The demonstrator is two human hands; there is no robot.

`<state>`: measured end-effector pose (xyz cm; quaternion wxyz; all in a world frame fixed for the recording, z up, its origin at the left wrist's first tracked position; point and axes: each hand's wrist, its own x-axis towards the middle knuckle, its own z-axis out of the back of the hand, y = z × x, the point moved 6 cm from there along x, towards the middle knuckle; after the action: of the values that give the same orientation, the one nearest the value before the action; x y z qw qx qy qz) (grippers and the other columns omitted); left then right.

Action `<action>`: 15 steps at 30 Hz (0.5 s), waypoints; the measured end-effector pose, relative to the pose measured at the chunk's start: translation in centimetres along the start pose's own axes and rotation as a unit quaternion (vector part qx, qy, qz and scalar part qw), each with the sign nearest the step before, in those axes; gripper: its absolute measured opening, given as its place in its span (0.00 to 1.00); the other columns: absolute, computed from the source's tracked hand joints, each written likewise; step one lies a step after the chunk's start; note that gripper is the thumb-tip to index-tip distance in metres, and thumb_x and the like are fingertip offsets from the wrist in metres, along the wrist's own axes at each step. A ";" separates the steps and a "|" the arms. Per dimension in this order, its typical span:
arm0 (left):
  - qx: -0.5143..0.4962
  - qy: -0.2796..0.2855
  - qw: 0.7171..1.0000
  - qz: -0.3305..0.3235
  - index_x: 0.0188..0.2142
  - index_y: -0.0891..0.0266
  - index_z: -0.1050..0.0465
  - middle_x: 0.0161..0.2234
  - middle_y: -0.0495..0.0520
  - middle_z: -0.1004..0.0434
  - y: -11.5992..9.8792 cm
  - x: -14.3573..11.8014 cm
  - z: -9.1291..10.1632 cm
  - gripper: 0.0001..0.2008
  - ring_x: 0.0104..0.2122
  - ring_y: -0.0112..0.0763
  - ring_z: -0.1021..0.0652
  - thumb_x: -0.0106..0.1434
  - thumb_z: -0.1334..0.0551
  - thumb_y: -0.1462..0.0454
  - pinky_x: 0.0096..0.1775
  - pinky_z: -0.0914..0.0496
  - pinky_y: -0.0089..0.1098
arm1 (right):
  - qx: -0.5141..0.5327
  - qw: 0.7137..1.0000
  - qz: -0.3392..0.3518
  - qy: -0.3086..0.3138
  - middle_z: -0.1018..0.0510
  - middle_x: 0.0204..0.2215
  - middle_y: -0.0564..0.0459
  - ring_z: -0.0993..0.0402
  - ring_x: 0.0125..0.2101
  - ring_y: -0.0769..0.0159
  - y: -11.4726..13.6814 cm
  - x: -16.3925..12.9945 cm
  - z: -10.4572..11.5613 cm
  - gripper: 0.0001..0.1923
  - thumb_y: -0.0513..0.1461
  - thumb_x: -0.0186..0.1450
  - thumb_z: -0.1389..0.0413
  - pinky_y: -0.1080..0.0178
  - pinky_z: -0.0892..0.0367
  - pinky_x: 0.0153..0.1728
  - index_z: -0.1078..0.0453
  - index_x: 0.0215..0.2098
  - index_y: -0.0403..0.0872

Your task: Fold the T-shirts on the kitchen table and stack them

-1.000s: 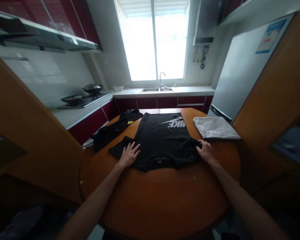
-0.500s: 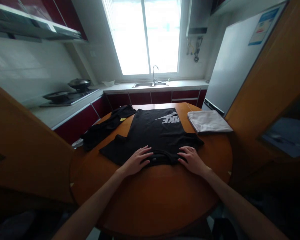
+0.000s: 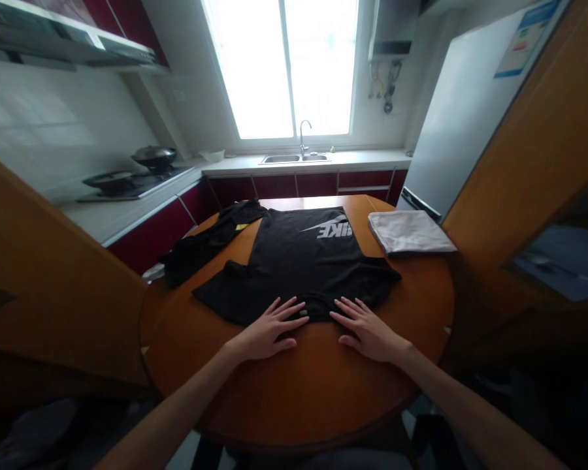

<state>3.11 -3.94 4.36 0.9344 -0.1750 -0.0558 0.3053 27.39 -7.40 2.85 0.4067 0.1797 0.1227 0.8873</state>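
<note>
A black T-shirt (image 3: 304,261) with a white logo lies spread on the round wooden table (image 3: 304,398), its neckline toward me and its hem at the far side. My left hand (image 3: 272,329) rests with fingers spread on the collar's left part, close to a small pale label. On the right part of the collar lies my right hand (image 3: 365,326), fingers outstretched and apart. Neither hand grips the fabric. Both sleeves stick out sideways, the left one slightly rumpled near its fold.
A crumpled black garment (image 3: 210,238) with a yellow patch lies at the table's left edge. Folded pale cloth (image 3: 409,232) sits at the right, near the fridge (image 3: 475,111). Beyond the table are a counter with a sink (image 3: 294,158) and a stove with pans (image 3: 154,158).
Both hands have moved slightly toward me, and the right hand has shifted left, closer to the left hand. Fingers lie flatter along the collar. The view has tilted slightly downward.
</note>
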 end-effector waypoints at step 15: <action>-0.042 -0.196 0.971 0.132 0.51 0.57 0.21 0.59 0.57 0.26 5.7 -2.2 1.8 0.23 0.58 0.43 0.25 0.72 0.48 0.47 0.61 0.31 0.45 | -0.092 0.851 -0.426 -0.294 0.21 0.35 0.38 0.24 0.40 0.47 -16.9 -9.1 5.5 0.15 0.49 0.63 0.42 0.48 0.30 0.46 0.23 0.35 0.46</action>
<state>-2.25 -0.41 4.01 0.8485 -0.1565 -0.2272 0.4516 46.60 -3.21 -0.33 0.7765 0.3243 -0.0207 0.5399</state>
